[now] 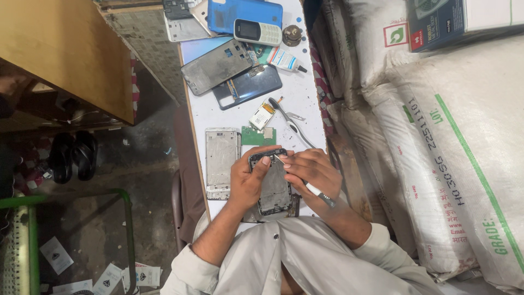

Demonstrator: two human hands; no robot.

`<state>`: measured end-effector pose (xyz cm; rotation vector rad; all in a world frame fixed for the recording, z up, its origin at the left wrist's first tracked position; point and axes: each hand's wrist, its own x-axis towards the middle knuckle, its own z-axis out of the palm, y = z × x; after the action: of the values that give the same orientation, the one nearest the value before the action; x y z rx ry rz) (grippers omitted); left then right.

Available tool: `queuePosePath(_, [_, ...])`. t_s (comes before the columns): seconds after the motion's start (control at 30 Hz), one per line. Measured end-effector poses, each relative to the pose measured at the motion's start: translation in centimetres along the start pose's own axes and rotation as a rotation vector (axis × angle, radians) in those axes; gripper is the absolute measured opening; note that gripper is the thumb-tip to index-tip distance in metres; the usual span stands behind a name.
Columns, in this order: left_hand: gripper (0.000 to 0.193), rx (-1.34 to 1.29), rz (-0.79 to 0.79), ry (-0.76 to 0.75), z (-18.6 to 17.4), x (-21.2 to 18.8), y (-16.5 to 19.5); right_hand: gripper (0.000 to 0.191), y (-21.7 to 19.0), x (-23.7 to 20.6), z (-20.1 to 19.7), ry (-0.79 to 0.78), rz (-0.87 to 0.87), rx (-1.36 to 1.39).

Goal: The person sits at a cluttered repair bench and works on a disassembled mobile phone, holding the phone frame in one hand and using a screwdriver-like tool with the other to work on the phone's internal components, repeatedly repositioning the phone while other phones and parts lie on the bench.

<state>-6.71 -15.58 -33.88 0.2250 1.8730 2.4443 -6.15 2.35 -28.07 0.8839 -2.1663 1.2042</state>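
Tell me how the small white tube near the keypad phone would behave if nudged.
The white tube lies on its side on the smooth white table, so it would likely slide or roll. It looks small and probably light. Its dark cap end may make it curve.

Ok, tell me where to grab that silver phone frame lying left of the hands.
Probably take the silver frame by its two long side rails near the middle, coming from above. It lies flat on the white table, its middle looks thin, and its left rail sits near the table edge.
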Motion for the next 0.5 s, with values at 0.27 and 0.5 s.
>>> queuePosePath(0.27, [0.035, 0.0, 0.012, 0.017, -0.01, -0.03, -0.23, 0.027, 0.71, -0.68, 0.43, 0.009, 0.066, 0.094])
queuePosePath(0.5, [0.035, -0.026, -0.021, 0.02, -0.02, -0.24, 0.05, 0.022, 0.57, -0.77, 0.17, 0.011, 0.088, 0.173])
